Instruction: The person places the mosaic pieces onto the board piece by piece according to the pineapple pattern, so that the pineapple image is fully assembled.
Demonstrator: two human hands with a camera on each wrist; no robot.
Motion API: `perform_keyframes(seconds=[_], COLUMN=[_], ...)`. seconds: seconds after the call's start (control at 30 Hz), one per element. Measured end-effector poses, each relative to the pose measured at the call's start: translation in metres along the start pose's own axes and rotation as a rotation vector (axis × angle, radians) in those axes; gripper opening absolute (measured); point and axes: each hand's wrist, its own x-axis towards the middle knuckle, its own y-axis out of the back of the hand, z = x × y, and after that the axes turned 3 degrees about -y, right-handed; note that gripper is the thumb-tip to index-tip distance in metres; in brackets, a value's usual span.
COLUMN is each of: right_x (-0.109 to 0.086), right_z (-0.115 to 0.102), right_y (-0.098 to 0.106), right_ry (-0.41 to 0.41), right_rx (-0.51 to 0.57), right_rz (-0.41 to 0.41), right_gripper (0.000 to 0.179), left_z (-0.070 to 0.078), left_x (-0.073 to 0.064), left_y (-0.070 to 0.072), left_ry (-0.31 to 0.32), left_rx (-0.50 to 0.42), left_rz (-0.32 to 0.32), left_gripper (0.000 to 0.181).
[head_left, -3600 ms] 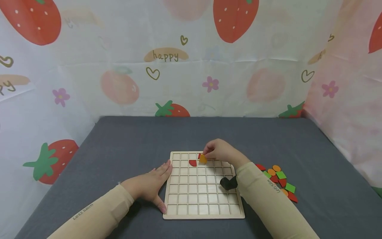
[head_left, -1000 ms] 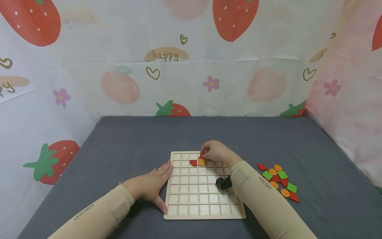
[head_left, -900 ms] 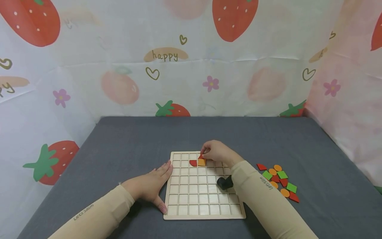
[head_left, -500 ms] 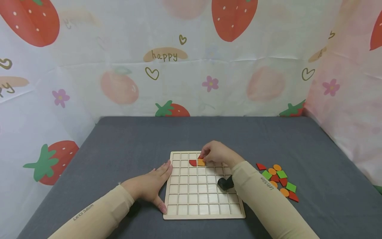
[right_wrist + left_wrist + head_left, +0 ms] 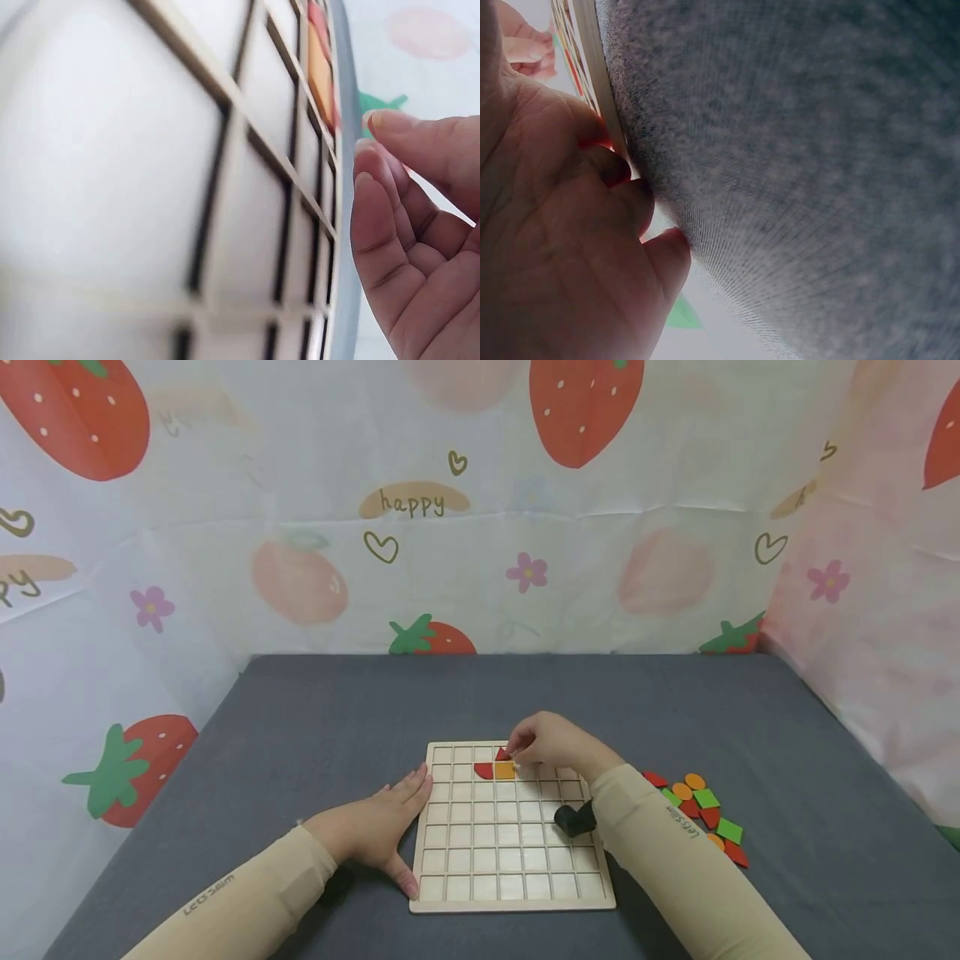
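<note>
A wooden grid board [image 5: 508,906] lies on the grey cloth. My left hand [image 5: 375,827] rests along its left edge, fingers spread and thumb at the near left corner; in the left wrist view its fingertips [image 5: 667,247] come right down to the cloth beside the board. Over the far rows is my right hand [image 5: 551,743], with thumb and fingers bent close together and nothing seen between them in the right wrist view [image 5: 420,225]. Just by its fingertips, an orange square [image 5: 504,770] sits in a cell. A red quarter-circle [image 5: 483,771] lies left of it, and a red triangular piece [image 5: 502,754] behind it.
Right of the board, partly behind the right sleeve [image 5: 667,843], lies a loose group of red pieces [image 5: 709,817], green squares [image 5: 729,832] and orange discs [image 5: 694,782]. A black wrist camera [image 5: 573,819] hangs over the board. A strawberry-print curtain [image 5: 570,618] stands behind the table.
Earlier the right hand held the orange square above the board; now the square lies in its cell. The fingers then worked at the red triangular piece and have drawn slightly right. Left hand unmoved.
</note>
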Motion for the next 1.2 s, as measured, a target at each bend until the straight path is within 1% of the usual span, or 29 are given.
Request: perform_keyframes(seconds=[0.1, 0.3, 0.37, 0.47, 0.57, 0.7, 0.9, 1.2], right_x=[-0.003, -0.015, -0.016, -0.015, -0.012, -0.009, -0.009, -0.011], right_z=[0.006, 0.014, 0.015, 0.013, 0.01, 0.006, 0.001, 0.002], right_y=[0.01, 0.029, 0.031, 0.028, 0.019, 0.008, 0.001, 0.002], right_ry=[-0.006, -0.036, -0.023, 0.007, 0.028, 0.027, -0.003, -0.015], right_rx=[0.0, 0.045, 0.029, -0.004, -0.026, -0.026, -0.05, -0.067], right_rz=[0.018, 0.025, 0.018, -0.003, -0.031, -0.063, -0.061, -0.052], right_gripper=[0.007, 0.012, 0.014, 0.017, 0.02, 0.024, 0.022, 0.013], left_z=[-0.001, -0.001, -0.002, -0.002, -0.002, -0.001, -0.001, 0.001], left_x=[0.0, -0.001, -0.002, -0.002, -0.002, -0.002, -0.001, -0.002], left_y=[-0.001, 0.0, 0.001, 0.001, 0.001, 0.001, 0.001, 0.001], left_ry=[0.001, 0.002, 0.006, 0.01, 0.007, 0.0, 0.001, -0.004], left_rx=[0.002, -0.007, -0.01, -0.006, -0.007, -0.015, -0.014, -0.017], left_rz=[0.002, -0.003, -0.006, -0.007, -0.005, -0.003, 0.002, 0.0], left_gripper=[0.142, 0.141, 0.141, 0.141, 0.141, 0.141, 0.141, 0.141])
